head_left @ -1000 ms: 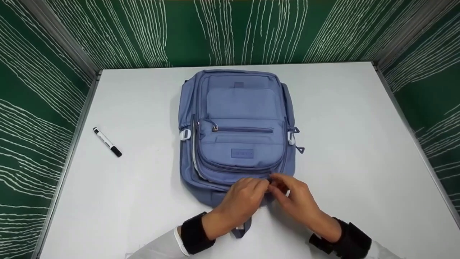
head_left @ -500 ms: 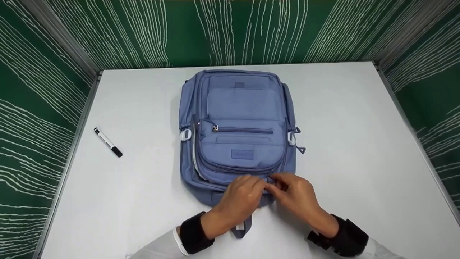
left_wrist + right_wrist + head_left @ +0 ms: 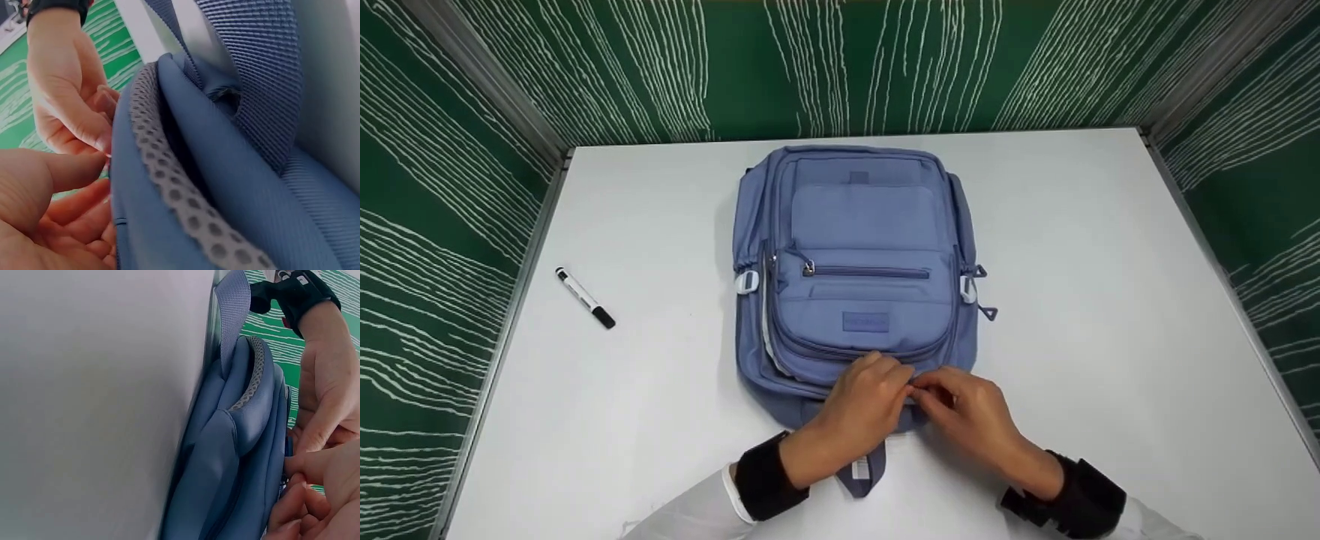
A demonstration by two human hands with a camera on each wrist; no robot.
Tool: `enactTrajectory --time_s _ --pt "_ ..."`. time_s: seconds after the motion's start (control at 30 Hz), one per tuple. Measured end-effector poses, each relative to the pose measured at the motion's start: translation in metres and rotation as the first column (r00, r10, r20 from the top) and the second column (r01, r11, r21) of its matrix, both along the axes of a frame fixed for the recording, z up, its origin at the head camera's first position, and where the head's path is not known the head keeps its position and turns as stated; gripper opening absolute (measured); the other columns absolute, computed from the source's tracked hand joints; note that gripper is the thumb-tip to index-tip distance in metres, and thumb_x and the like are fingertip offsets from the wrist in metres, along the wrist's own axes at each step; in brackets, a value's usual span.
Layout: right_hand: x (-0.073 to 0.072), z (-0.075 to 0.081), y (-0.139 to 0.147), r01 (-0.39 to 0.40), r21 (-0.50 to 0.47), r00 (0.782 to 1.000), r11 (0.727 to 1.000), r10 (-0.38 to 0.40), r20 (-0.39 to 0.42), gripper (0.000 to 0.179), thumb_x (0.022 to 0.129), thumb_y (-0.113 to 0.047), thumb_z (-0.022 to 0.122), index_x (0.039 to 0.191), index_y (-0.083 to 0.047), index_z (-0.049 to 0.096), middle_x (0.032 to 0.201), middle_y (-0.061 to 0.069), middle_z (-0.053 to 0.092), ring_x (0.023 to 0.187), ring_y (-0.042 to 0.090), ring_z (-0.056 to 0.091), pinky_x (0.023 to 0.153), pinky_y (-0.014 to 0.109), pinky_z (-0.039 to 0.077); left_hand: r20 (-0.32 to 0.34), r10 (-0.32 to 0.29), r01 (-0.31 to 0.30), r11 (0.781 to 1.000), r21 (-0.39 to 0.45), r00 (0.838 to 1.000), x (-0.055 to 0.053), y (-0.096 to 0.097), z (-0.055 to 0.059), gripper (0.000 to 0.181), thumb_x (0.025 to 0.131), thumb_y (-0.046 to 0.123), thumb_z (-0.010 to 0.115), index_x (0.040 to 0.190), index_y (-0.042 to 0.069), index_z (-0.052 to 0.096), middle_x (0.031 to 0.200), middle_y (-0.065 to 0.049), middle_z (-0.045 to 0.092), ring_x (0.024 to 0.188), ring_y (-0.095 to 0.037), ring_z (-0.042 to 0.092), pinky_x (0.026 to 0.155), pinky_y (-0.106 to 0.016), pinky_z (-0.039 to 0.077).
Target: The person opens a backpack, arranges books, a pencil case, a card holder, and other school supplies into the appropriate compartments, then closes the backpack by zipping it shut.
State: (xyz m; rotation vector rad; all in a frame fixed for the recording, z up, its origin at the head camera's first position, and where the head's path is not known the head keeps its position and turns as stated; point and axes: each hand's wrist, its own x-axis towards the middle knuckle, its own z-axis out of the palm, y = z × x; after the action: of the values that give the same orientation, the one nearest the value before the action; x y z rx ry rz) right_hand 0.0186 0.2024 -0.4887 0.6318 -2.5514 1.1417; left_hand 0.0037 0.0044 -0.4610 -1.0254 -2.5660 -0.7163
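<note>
A blue backpack [image 3: 866,217] lies front side up, its near edge under both hands. My left hand [image 3: 859,409] bends over the lower front pocket and pinches fabric at its edge. Close beside it, my right hand [image 3: 975,412] pinches at the same zipper line, its thumb and index finger meeting the left fingertips. Small metal zipper parts [image 3: 285,481] show by the right fingers in the right wrist view; the pull itself is mostly hidden. Along the left side, the pocket's zipper gapes and pale lining [image 3: 766,322] shows.
A black-and-white marker [image 3: 585,297] lies at the left of the white table [image 3: 1110,300]. A webbing strap [image 3: 862,472] sticks out at the backpack's near end. Green walls with white streaks [image 3: 840,67] stand behind and on both sides.
The right hand has shifted slightly left along the pocket's lower edge. The left hand has barely moved, and the backpack and marker keep their places.
</note>
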Motion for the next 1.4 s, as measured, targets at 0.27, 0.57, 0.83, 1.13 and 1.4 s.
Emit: enactTrajectory --time_s 0.27,0.57,0.83,1.13,1.4 --pt "-0.008 -0.001 0.015 -0.113 0.056 0.985 0.992 0.119 -0.122 0.028 0.079 0.003 0.086 0.101 -0.010 0.075 0.091 -0.005 0.067 0.079 0.009 0.061 0.069 0.020 0.050 0.032 -0.020 0.018 0.997 0.079 0.999 0.010 -0.003 0.004 0.024 0.092 -0.007 0.073 0.113 0.004 0.075 0.093 -0.005 0.065 0.081 -0.017 0.065 0.071 -0.025 0.056" --pt "-0.031 0.002 0.032 -0.177 0.334 0.909 0.926 0.284 -0.306 0.040 0.076 0.003 0.089 0.113 -0.003 0.078 0.110 0.008 0.073 0.098 0.026 0.066 0.081 0.041 0.052 0.146 0.004 0.013 0.993 -0.116 0.989 0.018 -0.004 0.014 0.051 0.076 -0.017 0.075 0.123 0.001 0.070 0.108 -0.008 0.069 0.101 -0.021 0.068 0.092 -0.030 0.058" --pt "-0.037 -0.001 0.033 -0.181 0.453 0.867 0.873 0.359 -0.345 0.021 0.093 -0.003 0.069 0.112 -0.003 0.077 0.107 0.008 0.073 0.094 0.026 0.064 0.077 0.041 0.050 0.038 0.041 -0.035 0.988 -0.148 0.998 0.025 0.000 0.016 0.048 0.067 -0.015 0.079 0.110 0.004 0.070 0.094 -0.005 0.066 0.085 -0.019 0.061 0.079 -0.028 0.053" --pt "-0.042 0.009 0.036 -0.184 0.420 0.830 0.888 0.370 -0.418 0.022 0.097 -0.002 0.055 0.106 -0.003 0.075 0.103 0.007 0.074 0.094 0.027 0.065 0.079 0.042 0.050 0.100 0.017 -0.014 0.999 -0.036 0.995 0.027 -0.011 0.019 0.053 0.067 -0.021 0.073 0.114 0.003 0.067 0.098 -0.007 0.060 0.093 -0.022 0.064 0.082 -0.031 0.056" --pt "-0.046 0.019 0.042 -0.184 0.397 0.810 0.899 0.368 -0.457 0.034 0.115 -0.016 0.044 0.104 -0.005 0.075 0.102 0.007 0.074 0.093 0.028 0.066 0.079 0.042 0.049 0.096 0.060 -0.068 0.994 0.086 0.994 0.031 -0.038 0.019 0.060 0.057 -0.032 0.058 0.106 0.001 0.068 0.093 -0.008 0.057 0.088 -0.022 0.061 0.079 -0.033 0.056"
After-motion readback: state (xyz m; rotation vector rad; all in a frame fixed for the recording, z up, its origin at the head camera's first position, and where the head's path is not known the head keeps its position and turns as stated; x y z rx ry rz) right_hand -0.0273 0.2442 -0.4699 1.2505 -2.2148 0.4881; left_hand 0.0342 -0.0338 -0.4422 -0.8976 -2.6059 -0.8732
